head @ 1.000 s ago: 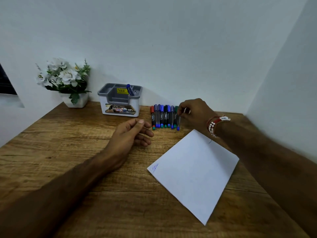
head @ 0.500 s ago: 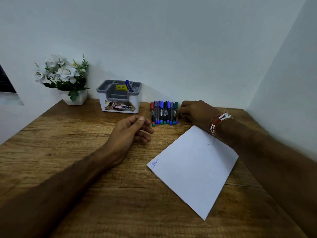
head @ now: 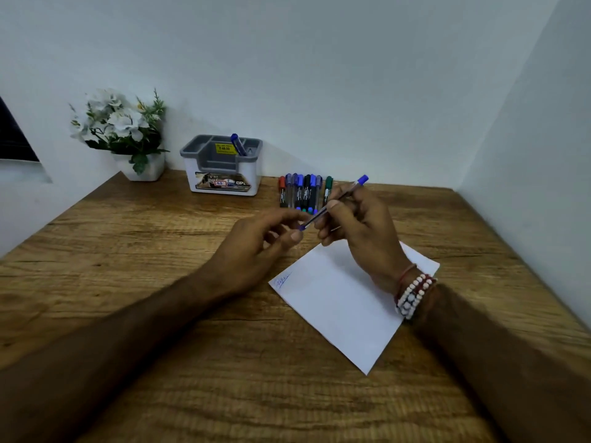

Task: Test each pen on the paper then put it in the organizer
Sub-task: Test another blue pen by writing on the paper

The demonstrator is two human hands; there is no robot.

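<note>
Both forearms run off the bottom edge, so only wrists and hands show, and the right hand (head: 358, 231) covers the far corner of the paper (head: 339, 302) and the middle of the blue pen's (head: 347, 190) barrel. The pen's lower end is a blur where the left hand (head: 256, 247) meets it; cap or bare tip, I can't make out. The white print on the row of pens (head: 303, 193) is too small to read, and the blue scribble (head: 283, 279) at the paper's near-left corner is just a squiggle to me. On the organizer (head: 220, 167) a yellow sticker (head: 225, 148) reads 49.00, and the front label (head: 224, 183) shows a 42 and the letters OPL, the rest cut off by the curve. Now the pen itself: slim, clear barrel, blue plug at the upper end, held slantwise above the table (head: 128, 257), between the row of pens and the paper, touching neither. The right hand grips it mid-barrel, thumb on top and fingers curled under; the left hand pinches the lower end between thumb and forefinger, the other fingers loosely bent. One stored pen (head: 238, 144) with a blue top leans in the organizer's right rear compartment. Beaded bracelets (head: 412, 295) circle the right wrist, and a white flower pot (head: 144, 166) sits in the far left corner.
</note>
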